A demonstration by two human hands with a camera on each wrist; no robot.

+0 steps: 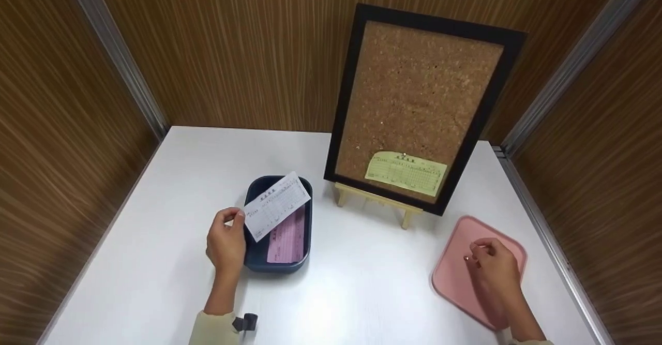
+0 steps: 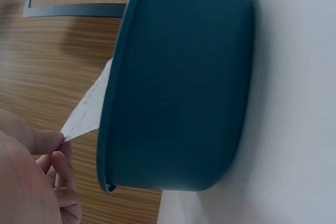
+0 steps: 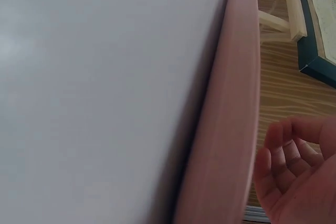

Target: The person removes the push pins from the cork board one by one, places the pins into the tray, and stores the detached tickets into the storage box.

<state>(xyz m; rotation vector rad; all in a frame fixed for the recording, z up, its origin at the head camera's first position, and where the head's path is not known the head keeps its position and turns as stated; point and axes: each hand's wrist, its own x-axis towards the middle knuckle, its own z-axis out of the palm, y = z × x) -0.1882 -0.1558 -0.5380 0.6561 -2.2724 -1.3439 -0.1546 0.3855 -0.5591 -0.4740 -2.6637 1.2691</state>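
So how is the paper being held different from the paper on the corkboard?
The held paper is white; the board paper is yellow-green. The left grip pinches the held paper, while the board paper lies against the corkboard. Both have printed lines.

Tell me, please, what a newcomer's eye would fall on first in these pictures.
Most likely the black-framed corkboard, standing on a small wooden easel with a yellow-green slip low on it. Then, perhaps, the white slip the left hand pinches over the dark blue bin, and the pink tray beneath the right hand.
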